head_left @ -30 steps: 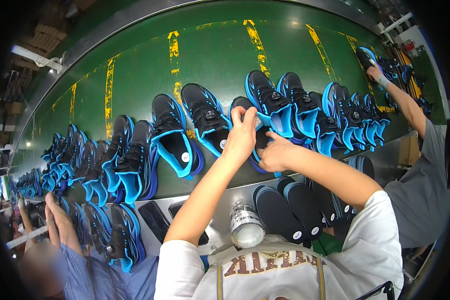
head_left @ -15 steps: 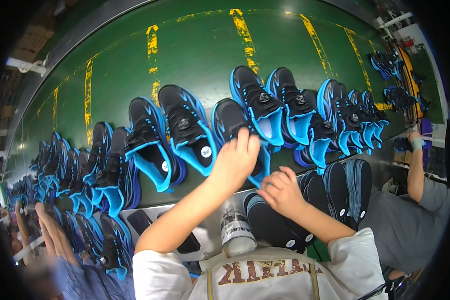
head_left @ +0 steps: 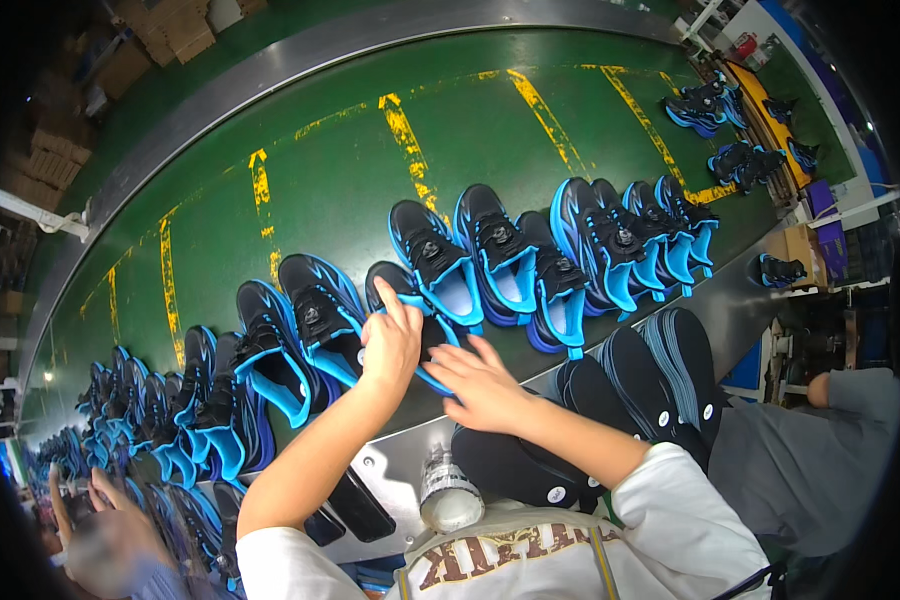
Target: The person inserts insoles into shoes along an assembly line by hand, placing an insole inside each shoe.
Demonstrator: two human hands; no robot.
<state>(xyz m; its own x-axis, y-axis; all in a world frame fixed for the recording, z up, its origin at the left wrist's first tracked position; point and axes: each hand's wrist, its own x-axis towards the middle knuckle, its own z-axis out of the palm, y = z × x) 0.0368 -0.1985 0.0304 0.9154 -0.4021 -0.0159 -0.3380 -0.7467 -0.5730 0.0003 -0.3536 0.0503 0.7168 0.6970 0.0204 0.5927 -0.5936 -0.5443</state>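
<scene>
Black-and-blue shoe [head_left: 410, 305] sits on the green conveyor belt [head_left: 350, 170] near its front edge, in a row of matching shoes [head_left: 530, 260]. My left hand [head_left: 390, 345] lies on it, grip loose with fingers curled over the shoe, not clamped; my right hand [head_left: 485, 385] is just beside, fingers spread and open, touching the shoe's blue edge. Black soles [head_left: 660, 370] are stacked on the steel desk [head_left: 390, 480] below, next to a plastic bottle [head_left: 448, 492].

left hand [head_left: 390, 347] raised, fingers spread, right hand [head_left: 480, 385] flat, palm down
</scene>
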